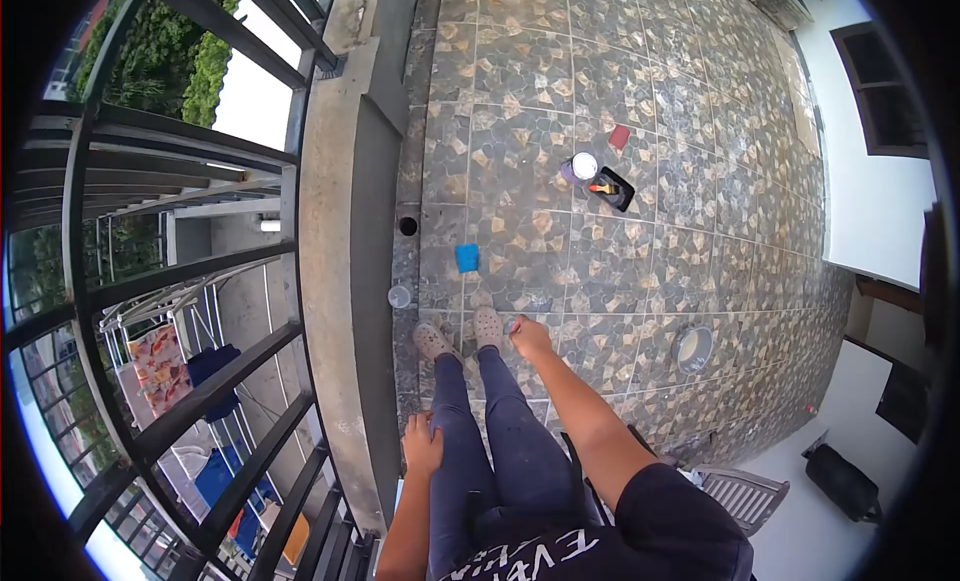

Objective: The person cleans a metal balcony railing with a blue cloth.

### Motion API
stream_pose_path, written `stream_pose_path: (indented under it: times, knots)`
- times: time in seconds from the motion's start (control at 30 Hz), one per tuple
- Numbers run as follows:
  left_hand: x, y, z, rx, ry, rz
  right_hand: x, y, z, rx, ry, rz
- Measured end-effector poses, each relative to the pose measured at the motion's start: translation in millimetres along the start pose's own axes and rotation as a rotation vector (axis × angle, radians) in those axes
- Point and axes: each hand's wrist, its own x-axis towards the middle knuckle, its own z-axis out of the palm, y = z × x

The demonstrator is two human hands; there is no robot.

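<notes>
My right hand (531, 340) is closed in front of my right knee, above the tiled floor. A small pinkish-red bit shows at its fingertips, too small to name. My left hand (422, 445) lies beside my left thigh, thumb apart from the fingers, with nothing plainly in it. Ahead of my shoes (487, 327) a blue cloth-like square (467, 258) lies on the floor. Farther off stand a paint can (579, 168) with a white lid and a black tray (617, 190) with an orange-and-yellow-handled brush (604, 189) in it. A red square (619, 137) lies near them.
A low concrete wall (335, 201) with a dark metal railing (190, 141) runs along the left. A clear cup (400, 297) stands by its foot near a drain hole (407, 226). At right are a grey bucket (694, 350) and a slatted chair (742, 494). Laundry hangs beyond the railing.
</notes>
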Motion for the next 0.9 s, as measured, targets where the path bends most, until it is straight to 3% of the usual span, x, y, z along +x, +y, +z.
stream_pose_path:
  times: [0.1,0.17,0.27,0.3,0.4,0.5,0.6,0.7,0.8,0.9]
  knots:
    - [42,2,31,0.087,-0.054,-0.021,66,-7,28,-0.006,0.092,-0.152]
    - [73,8,51,0.141,-0.074,-0.030,116,-9,51,0.043,0.044,-0.099]
    - [114,18,76,0.098,0.068,0.042,202,-8,86,0.008,0.059,-0.111]
    - [126,30,69,0.266,0.040,0.026,230,-8,98,-0.023,0.075,-0.133]
    - [155,41,57,0.256,0.127,-0.063,301,-19,131,-0.082,0.060,0.024]
    - [171,47,53,0.296,0.021,-0.014,352,-30,158,-0.131,0.129,0.008]
    - [175,46,53,0.276,-0.007,-0.023,384,-48,183,-0.126,0.227,0.108]
    - [179,43,50,0.294,0.007,-0.039,389,-72,191,-0.200,0.164,0.271]
    - [180,35,47,0.272,0.015,-0.048,427,-29,231,-0.224,0.263,0.172]
    - [179,34,43,0.247,-0.005,-0.054,420,-21,242,-0.154,0.233,0.163]
